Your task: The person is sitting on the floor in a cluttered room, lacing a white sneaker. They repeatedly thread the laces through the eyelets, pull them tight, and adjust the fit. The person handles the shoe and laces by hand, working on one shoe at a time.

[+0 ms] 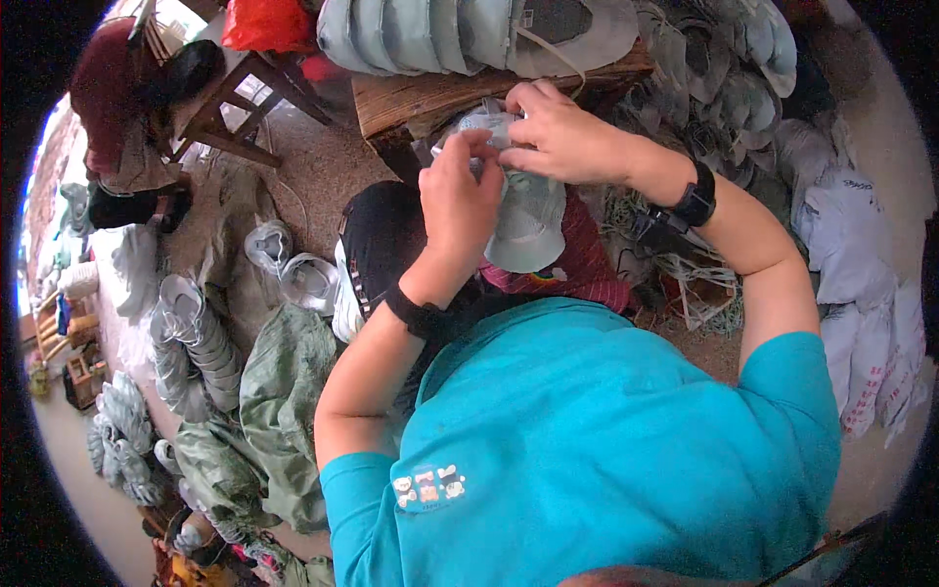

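Both my hands grip a pale grey-green sun hat (528,220) over my lap. My left hand (462,196) pinches the near side of its crown. My right hand (553,132) holds the far side, fingers curled over the fabric. The brim hangs down toward my knees. Black bands sit on both wrists. My turquoise shirt fills the lower part of the view.
A wooden bench (430,98) ahead carries a stack of the same hats (469,34). More hat stacks (196,342) and green sacks (284,391) lie on the floor to my left. White bags (861,284) pile up on my right. A wooden chair (220,108) stands at far left.
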`<state>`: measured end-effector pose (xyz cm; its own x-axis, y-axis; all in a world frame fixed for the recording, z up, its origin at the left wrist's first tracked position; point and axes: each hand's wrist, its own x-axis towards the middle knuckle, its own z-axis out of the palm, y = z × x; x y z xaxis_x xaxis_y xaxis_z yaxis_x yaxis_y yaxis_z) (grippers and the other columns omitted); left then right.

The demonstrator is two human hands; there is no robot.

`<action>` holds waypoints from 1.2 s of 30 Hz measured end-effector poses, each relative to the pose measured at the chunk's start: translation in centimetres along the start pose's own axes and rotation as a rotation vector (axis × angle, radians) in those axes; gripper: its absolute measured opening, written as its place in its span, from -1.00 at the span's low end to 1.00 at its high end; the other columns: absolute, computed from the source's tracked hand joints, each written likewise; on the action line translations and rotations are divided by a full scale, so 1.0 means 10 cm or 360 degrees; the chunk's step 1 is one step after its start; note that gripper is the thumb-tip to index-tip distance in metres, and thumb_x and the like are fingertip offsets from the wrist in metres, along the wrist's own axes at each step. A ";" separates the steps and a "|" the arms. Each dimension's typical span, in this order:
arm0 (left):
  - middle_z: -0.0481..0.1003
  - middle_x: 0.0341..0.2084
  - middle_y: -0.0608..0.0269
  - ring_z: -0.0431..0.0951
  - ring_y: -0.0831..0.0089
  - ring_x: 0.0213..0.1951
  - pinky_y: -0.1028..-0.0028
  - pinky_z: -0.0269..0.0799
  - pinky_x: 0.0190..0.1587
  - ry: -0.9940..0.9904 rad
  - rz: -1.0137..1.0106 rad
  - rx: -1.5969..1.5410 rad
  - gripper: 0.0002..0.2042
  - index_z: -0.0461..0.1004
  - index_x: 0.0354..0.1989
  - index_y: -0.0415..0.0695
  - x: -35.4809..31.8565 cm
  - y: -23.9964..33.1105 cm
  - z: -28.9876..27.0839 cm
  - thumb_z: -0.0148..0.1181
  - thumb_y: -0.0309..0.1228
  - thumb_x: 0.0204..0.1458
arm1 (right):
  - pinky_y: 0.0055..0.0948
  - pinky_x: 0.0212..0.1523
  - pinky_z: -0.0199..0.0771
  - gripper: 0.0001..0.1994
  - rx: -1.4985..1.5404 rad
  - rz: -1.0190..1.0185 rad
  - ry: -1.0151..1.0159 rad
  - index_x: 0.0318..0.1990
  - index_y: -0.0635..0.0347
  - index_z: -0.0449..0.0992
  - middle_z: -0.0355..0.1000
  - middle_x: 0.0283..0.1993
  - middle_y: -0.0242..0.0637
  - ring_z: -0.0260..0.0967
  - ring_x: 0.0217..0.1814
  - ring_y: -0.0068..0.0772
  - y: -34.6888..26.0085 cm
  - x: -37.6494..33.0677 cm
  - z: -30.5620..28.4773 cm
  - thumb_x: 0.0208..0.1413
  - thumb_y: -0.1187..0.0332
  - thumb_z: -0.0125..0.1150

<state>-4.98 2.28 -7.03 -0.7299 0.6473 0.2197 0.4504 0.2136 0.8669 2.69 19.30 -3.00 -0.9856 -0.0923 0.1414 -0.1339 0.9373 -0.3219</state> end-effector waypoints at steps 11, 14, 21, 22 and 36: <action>0.36 -0.51 0.21 0.36 0.38 -0.50 0.43 0.35 -0.40 -0.0046 0.0237 0.0151 -0.84 0.44 -0.37 -0.23 -0.12 -0.07 -0.26 0.31 -0.48 -0.04 | -0.25 -0.05 0.41 -0.87 0.0019 -0.0049 0.0688 -0.48 0.24 0.39 0.41 -0.12 -0.09 0.41 -0.12 -0.05 -0.01 -0.09 -0.22 -0.08 0.43 0.23; 0.40 -0.52 0.17 0.42 0.36 -0.48 0.43 0.38 -0.38 -0.0119 0.0108 -0.0054 -0.87 0.44 -0.37 -0.22 -0.12 -0.19 -0.22 0.28 -0.49 -0.02 | -0.25 -0.07 0.43 -0.88 -0.0390 -0.0209 0.0582 -0.30 0.26 0.40 0.42 -0.19 -0.18 0.41 -0.13 -0.09 -0.01 -0.22 -0.15 -0.03 0.51 0.15; 0.42 -0.46 0.04 0.47 0.06 -0.37 0.23 0.41 -0.29 0.0447 0.0452 0.0695 -0.91 0.39 -0.40 -0.20 0.18 -0.80 -1.08 0.18 -0.54 -0.06 | -0.06 -0.28 0.44 -0.87 -0.0815 0.0626 0.0854 -0.32 0.18 0.38 0.40 -0.25 -0.09 0.39 -0.22 0.11 1.06 -0.99 -0.63 0.06 0.33 0.10; 0.43 -0.45 0.05 0.47 0.06 -0.38 0.26 0.42 -0.30 0.0494 0.0303 0.0697 -0.91 0.40 -0.38 -0.21 0.21 -0.97 -1.28 0.18 -0.53 -0.04 | -0.02 -0.26 0.44 -0.87 -0.0876 0.0722 0.0919 -0.31 0.19 0.38 0.40 -0.23 -0.07 0.38 -0.22 0.16 1.30 -1.17 -0.80 0.08 0.34 0.08; 0.38 -0.26 0.13 0.46 0.29 -0.30 0.41 0.44 -0.26 -0.0230 0.0328 0.0051 -0.80 0.46 -0.24 -0.16 -0.23 -0.33 -0.54 0.26 -0.57 -0.06 | -0.27 -0.16 0.43 -0.86 0.0069 -0.0221 0.0078 -0.27 0.21 0.42 0.32 -0.22 -0.19 0.38 -0.15 -0.13 -0.10 -0.20 -0.30 -0.03 0.55 0.17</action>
<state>-7.52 -3.88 -7.97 -0.5407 0.7772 0.3219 0.5996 0.0877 0.7955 5.08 19.50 -0.16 -0.9513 -0.2024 0.2324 -0.2738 0.9011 -0.3363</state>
